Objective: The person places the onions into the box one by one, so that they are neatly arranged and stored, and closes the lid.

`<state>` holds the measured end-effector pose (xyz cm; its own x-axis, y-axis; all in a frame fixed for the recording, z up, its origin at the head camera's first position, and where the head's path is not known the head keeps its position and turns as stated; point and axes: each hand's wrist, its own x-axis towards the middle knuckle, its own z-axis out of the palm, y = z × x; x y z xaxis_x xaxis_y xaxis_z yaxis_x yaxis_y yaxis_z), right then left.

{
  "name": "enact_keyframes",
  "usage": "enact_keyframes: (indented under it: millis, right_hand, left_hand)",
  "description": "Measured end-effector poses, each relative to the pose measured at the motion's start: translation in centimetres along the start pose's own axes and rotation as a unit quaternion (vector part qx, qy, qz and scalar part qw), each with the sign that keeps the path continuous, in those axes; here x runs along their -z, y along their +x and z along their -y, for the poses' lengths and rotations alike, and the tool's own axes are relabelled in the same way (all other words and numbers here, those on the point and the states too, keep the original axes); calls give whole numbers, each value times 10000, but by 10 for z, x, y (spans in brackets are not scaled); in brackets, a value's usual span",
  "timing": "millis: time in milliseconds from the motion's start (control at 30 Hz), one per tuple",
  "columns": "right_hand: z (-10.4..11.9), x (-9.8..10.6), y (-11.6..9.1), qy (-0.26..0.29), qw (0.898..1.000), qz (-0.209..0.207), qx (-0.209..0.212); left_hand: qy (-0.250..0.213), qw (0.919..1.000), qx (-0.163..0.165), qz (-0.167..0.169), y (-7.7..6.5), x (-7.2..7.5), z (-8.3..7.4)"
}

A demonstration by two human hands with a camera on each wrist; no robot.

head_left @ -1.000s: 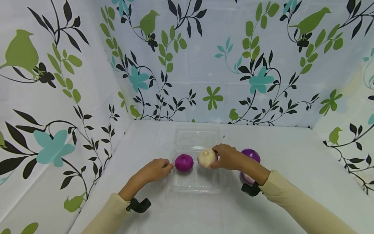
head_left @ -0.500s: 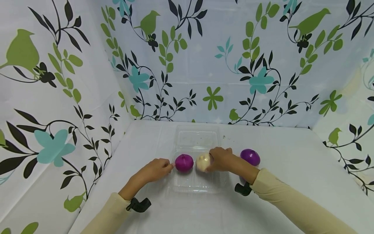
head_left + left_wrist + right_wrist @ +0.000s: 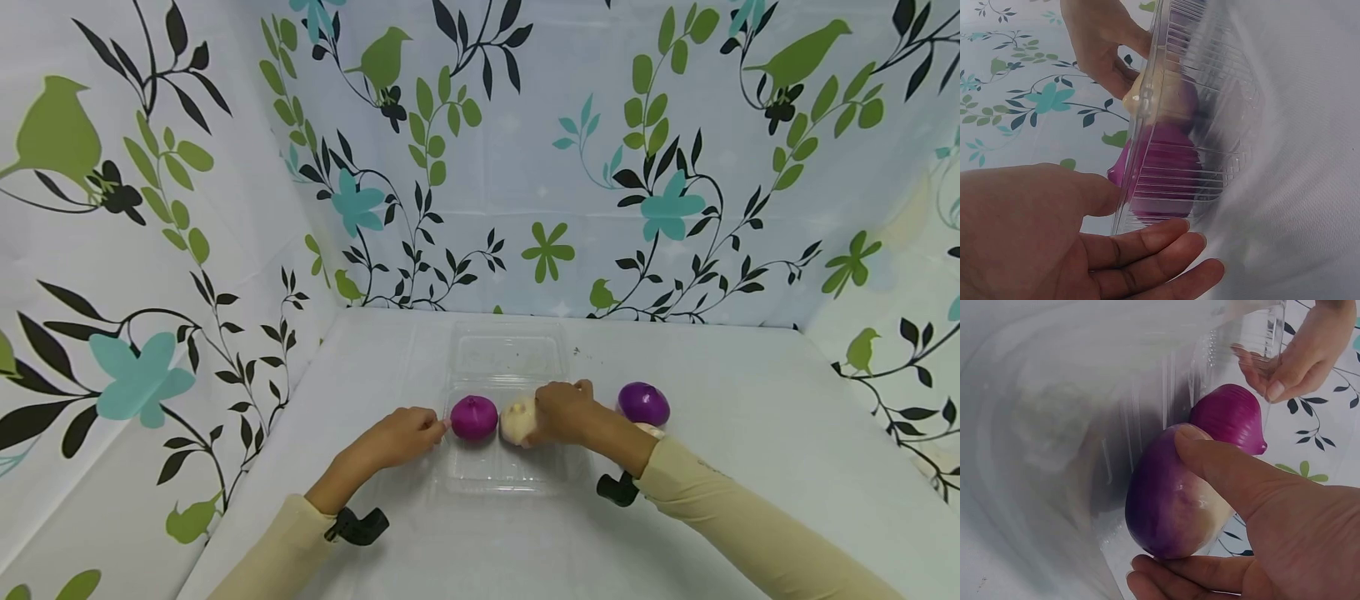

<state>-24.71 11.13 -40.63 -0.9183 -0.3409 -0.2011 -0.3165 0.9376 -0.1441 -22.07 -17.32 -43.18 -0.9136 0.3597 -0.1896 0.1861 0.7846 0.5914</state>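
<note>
From where I stand, the right hand (image 3: 564, 412) has the pale turnip (image 3: 516, 421) in a close grip, thumb over the purple flank, fingers beneath, spread only as wide as its girth. It is down inside the clear plastic tray (image 3: 510, 479), at three o'clock of the magenta onion (image 3: 474, 418), touching or nearly so; whether its weight rests on the floor I can't tell. Cupping it from the side probably keeps such a slick, round body from rolling.

At nine o'clock of the tray, the left hand (image 3: 405, 435) pinches the rim, thumb against the edge and fingers against the ribbed outer wall, I'd guess because so light a shell would slide if nudged. The lid (image 3: 506, 354) lies back at twelve o'clock, which leaves the top free.

The turnip shades from glossy cream to deep violet; the onion is squat, faintly streaked, with a pointed tip. Between two and three o'clock of the tray, on the smooth white cloth (image 3: 735, 433), sits a shiny purple bulb (image 3: 643, 404), with a paler one (image 3: 651, 431) at its six o'clock, mostly hidden by the right arm
</note>
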Motion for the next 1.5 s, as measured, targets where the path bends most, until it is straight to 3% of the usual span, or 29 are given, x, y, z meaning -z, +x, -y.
enact_keyframes:
  millis: [600,833,1200,1500]
  right_hand:
    - [-5,-1,-6,165,9992,-267,252]
    - [-12,12,-15,443,9987,-219,119]
    - [-62,47,-34,1497,9872,-492,237]
    - [-106,60,-61,1672,9805,-1033,40]
  left_hand:
    - [45,10000,12,-22,1,-1,0]
    - [42,10000,-47,-60,0,0,-1]
    - [55,9999,-66,-55,-1,1,-2]
    - [35,10000,-35,-33,-1,1,-4]
